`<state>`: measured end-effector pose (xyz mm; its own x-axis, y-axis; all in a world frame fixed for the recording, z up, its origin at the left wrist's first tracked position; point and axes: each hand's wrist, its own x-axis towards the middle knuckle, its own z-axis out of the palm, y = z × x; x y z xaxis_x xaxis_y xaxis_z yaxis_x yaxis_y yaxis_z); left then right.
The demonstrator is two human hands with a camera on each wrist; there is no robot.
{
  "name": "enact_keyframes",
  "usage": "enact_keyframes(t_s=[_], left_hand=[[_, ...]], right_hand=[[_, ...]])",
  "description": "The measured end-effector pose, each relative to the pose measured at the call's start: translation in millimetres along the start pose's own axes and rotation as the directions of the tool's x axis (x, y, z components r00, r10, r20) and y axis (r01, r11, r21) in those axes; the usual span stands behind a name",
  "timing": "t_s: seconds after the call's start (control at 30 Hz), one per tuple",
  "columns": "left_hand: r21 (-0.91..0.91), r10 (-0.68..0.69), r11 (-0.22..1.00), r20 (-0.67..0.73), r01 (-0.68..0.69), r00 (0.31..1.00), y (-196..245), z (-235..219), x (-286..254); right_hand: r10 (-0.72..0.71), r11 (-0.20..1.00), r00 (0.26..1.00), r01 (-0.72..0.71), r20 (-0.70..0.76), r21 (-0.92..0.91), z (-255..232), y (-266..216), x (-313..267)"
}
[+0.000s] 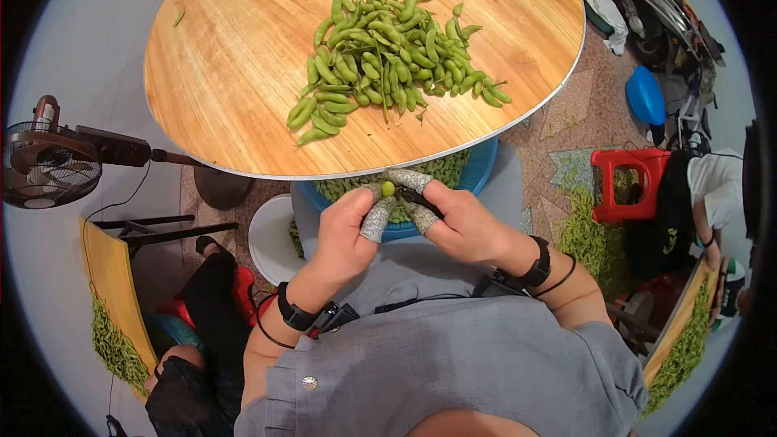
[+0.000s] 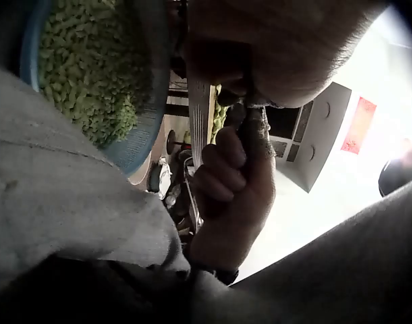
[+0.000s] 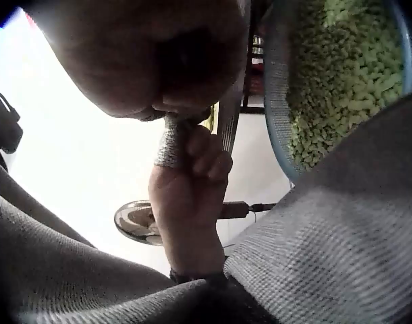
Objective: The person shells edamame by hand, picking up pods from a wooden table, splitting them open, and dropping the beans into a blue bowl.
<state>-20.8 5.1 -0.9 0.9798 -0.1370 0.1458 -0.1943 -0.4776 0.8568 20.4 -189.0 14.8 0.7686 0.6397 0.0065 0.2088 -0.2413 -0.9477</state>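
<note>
In the head view, my left hand pinches a round green bean between thumb and index finger. Right beside it, my right hand has a dark, narrow thing between thumb and index finger; I cannot tell what it is. Grey speckled wraps cover the thumbs and index fingers. Both hands meet over a blue basin of shelled green beans, just below the table edge. The wrist views show the fingertips together, the pinched thing mostly hidden, and the basin alongside.
A heap of edamame pods lies on the round wooden table, with more along its far side. A white bucket stands left of the basin. Around are a fan, a red stool, pods on the floor and other seated people.
</note>
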Motion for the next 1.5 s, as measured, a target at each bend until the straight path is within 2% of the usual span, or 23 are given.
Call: enact_keyframes(t_s=[0.1,0.17,0.2,0.23,0.27,0.3,0.37,0.4,0.5,0.63,0.7,0.77,0.83,0.87,1.0,1.07,1.17,1.2,1.23,1.3,1.37,1.43,1.5], left_hand=[[0.274,0.225,0.935,0.027,-0.224,0.974,1,1,1],[0.106,0.122,0.986,0.046,-0.126,0.991,2,1,1],[-0.061,0.019,0.998,0.077,-0.014,0.997,3,0,1],[-0.06,0.018,0.998,0.078,-0.013,0.997,2,-1,0],[-0.512,-0.2,0.804,0.247,0.303,0.948,1,-2,-1],[-0.757,-0.287,0.338,0.482,0.559,0.828,0,-3,-2],[-0.792,-0.301,0.229,0.495,0.566,0.815,5,-6,-3],[-0.818,-0.311,0.116,0.509,0.563,0.803,7,-6,-3],[-0.796,-0.26,0.21,0.514,0.567,0.817,-1,-4,-6],[-0.77,-0.213,0.131,0.593,0.624,0.777,2,1,-3],[-0.355,-0.228,0.895,0.158,0.27,0.961,5,8,-5],[-0.327,-0.162,0.924,0.127,0.196,0.978,8,4,-7],[-0.675,-0.326,0.59,0.302,0.443,0.896,5,1,-8],[-0.738,-0.303,0.515,0.318,0.435,0.898,2,4,-8],[-0.811,-0.294,0.273,0.442,0.517,0.848,4,8,-5],[-0.846,-0.205,-0.006,0.524,0.534,0.827,-1,11,-5],[-0.811,-0.154,-0.075,0.584,0.58,0.797,-7,11,-3],[-0.814,-0.154,-0.076,0.581,0.577,0.799,-7,10,-3],[-0.81,-0.203,0.061,0.562,0.584,0.802,-7,8,-2],[-0.79,-0.25,0.196,0.532,0.581,0.809,-5,4,-3],[-0.686,-0.335,0.54,0.358,0.489,0.872,0,-2,-5],[-0.624,-0.335,0.628,0.323,0.465,0.885,10,-4,-7],[-0.391,-0.18,0.892,0.156,0.228,0.971,12,1,-9]], right_hand=[[-0.138,0.99,0.99,0.138,-0.029,-0.001,8,20,6],[-0.252,0.968,0.967,0.251,-0.046,-0.025,6,22,5],[0.056,0.941,0.992,-0.089,0.109,0.326,-1,11,3],[0.281,0.697,0.893,-0.442,0.352,0.564,-5,3,2],[0.281,0.696,0.893,-0.442,0.353,0.566,-7,-2,2],[0.31,0.613,0.866,-0.498,0.393,0.614,-9,-5,2],[0.333,0.523,0.838,-0.546,0.432,0.655,-10,-5,3],[0.346,0.618,0.872,-0.489,0.345,0.616,-10,-1,4],[0.405,0.686,0.892,-0.442,0.201,0.578,-12,-2,8],[0.39,0.712,0.91,-0.395,0.14,0.58,-3,8,14],[0.29,0.727,0.949,-0.303,0.124,0.616,-1,11,15],[0.315,0.645,0.94,-0.312,0.13,0.697,2,13,14],[0.335,0.564,0.931,-0.322,0.146,0.76,5,15,11],[0.303,0.523,0.945,-0.274,0.124,0.807,8,16,9],[0.235,0.42,0.963,-0.222,0.131,0.88,10,19,4],[0.214,0.343,0.962,-0.234,0.167,0.91,12,21,1],[0.212,0.243,0.954,-0.262,0.212,0.934,14,24,-2],[0.238,0.222,0.945,-0.277,0.223,0.935,15,25,-2],[0.236,0.225,0.945,-0.281,0.228,0.933,13,24,-2],[0.267,0.343,0.945,-0.277,0.19,0.898,9,21,-2],[0.305,0.445,0.94,-0.281,0.152,0.85,8,14,0],[0.339,0.54,0.935,-0.287,0.107,0.792,9,7,0],[0.322,0.546,0.942,-0.263,0.091,0.796,9,3,1]])
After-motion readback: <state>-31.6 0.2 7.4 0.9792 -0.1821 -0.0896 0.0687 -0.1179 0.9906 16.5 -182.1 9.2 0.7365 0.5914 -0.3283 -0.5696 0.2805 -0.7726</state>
